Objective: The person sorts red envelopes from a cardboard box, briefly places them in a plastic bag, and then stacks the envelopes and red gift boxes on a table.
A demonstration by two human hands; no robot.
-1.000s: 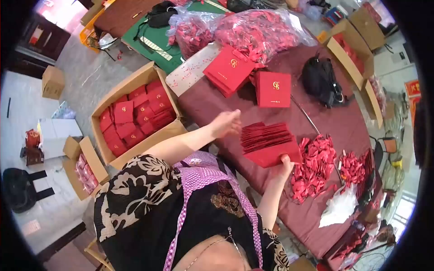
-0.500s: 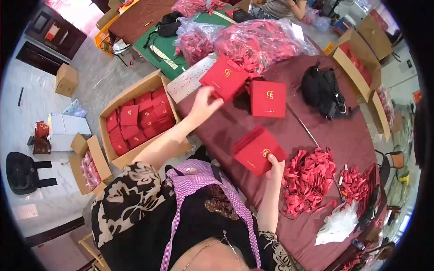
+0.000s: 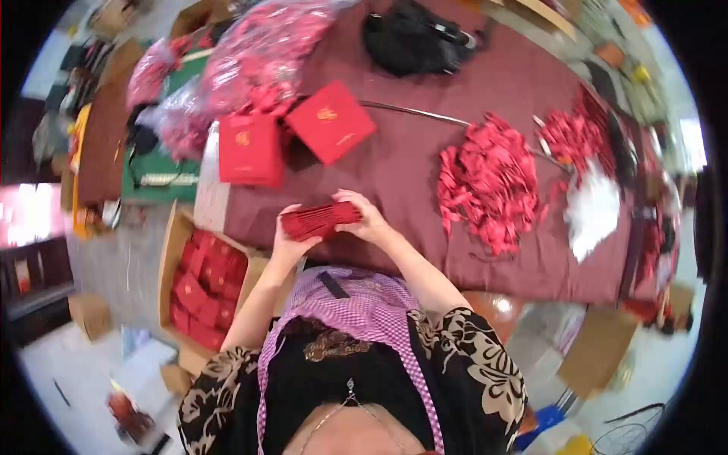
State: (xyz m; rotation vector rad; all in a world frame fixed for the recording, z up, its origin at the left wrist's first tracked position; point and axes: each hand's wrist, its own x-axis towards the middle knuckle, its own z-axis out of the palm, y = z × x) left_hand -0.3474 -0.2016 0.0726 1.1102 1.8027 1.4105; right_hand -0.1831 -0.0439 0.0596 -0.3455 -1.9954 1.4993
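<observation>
In front of my apron, both hands grip a stack of flat red pouches (image 3: 322, 221), turned so that their layered edges face up. My left hand (image 3: 288, 244) is closed round the left end, and my right hand (image 3: 368, 221) clasps the right end. Beyond them on the table stand two piles of similar red pouches, the left pile (image 3: 250, 148) and the right pile (image 3: 331, 121), each with a gold emblem on top. The two piles almost touch at their near corners.
A maroon cloth covers the table (image 3: 402, 174). Heaps of red ribbon (image 3: 491, 182) and a white plastic bag (image 3: 594, 216) lie to the right. Farther back are a black bag (image 3: 417, 38) and bulging clear bags (image 3: 265, 49). A carton (image 3: 176, 246) of red pouches stands left.
My left hand has left the left pile and joined my right hand on the stack. The stack has been tilted edge up and drawn towards me. My view has turned to the right.
</observation>
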